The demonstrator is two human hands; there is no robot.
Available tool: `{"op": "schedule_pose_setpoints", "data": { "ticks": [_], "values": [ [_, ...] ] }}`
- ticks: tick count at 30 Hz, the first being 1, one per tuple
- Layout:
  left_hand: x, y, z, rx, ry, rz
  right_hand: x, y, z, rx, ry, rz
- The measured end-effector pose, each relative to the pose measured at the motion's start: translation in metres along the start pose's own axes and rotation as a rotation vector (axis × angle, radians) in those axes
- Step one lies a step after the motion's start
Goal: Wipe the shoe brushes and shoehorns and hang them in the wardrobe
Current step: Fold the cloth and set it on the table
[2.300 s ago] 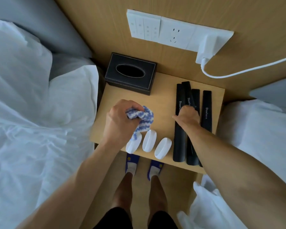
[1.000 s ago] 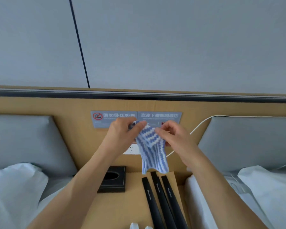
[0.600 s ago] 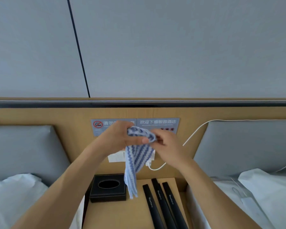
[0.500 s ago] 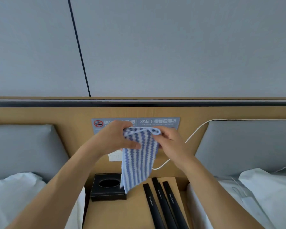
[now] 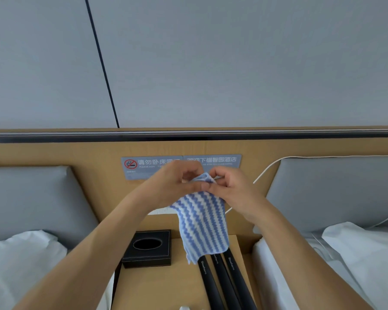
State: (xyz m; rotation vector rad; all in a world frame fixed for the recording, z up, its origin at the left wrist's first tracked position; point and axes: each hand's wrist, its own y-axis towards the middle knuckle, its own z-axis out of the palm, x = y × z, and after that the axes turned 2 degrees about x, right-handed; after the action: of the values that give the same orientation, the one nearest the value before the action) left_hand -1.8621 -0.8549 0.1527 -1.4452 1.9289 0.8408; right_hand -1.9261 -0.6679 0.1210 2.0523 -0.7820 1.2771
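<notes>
**Cloth readied, wiping not yet begun**

At lower left of the frame a white pillow (image 5: 20,253) lay on a bed, with a black tissue box (image 5: 147,248) at the left of the worktop (image 5: 166,285). At centre, the left hand (image 5: 177,186) and the right hand (image 5: 231,186) met in front of a grey sign (image 5: 224,161); the fingers (image 5: 197,186) of both pinched the top edge of a blue-and-white striped cloth (image 5: 202,224), which hung down freely above the worktop. Below it, right of centre, three black shoehorns (image 5: 224,283) lay side by side on the worktop, untouched by either hand. A sliver of white at the bottom edge may have been a brush; I could not tell. Judging by this, the task was at its start: nothing looked wiped or hung, and no wardrobe was in view. Every item remained to be cleaned and carried away.
</notes>
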Motion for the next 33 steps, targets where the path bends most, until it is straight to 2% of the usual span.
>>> {"op": "schedule_pose_setpoints", "data": {
  "ticks": [5,10,17,22,24,27,31,33],
  "values": [
    [-0.007,0.003,0.005,-0.074,0.065,0.061,-0.018,-0.015,-0.008,0.14,0.137,0.072],
    [-0.006,0.002,-0.013,-0.272,0.132,0.059,-0.054,-0.033,-0.007,0.235,-0.126,0.248],
    [0.035,-0.006,-0.038,-0.524,0.233,-0.122,-0.066,-0.03,-0.024,0.09,-0.021,0.347],
    [0.064,-0.013,-0.043,-0.656,0.121,-0.267,-0.055,-0.016,-0.033,-0.022,0.217,0.393],
    [0.071,-0.019,-0.044,-0.671,0.038,-0.287,-0.054,-0.012,-0.037,-0.041,0.198,0.364],
    [0.077,-0.025,-0.041,-0.655,-0.029,-0.294,-0.053,-0.006,-0.042,-0.041,0.046,0.307],
    [0.085,-0.031,-0.038,-0.508,-0.189,-0.333,-0.051,-0.001,-0.05,-0.033,-0.18,0.245],
    [0.089,-0.033,-0.037,-0.43,-0.282,-0.359,-0.051,0.0,-0.055,-0.039,-0.204,0.243]
  ]
}}
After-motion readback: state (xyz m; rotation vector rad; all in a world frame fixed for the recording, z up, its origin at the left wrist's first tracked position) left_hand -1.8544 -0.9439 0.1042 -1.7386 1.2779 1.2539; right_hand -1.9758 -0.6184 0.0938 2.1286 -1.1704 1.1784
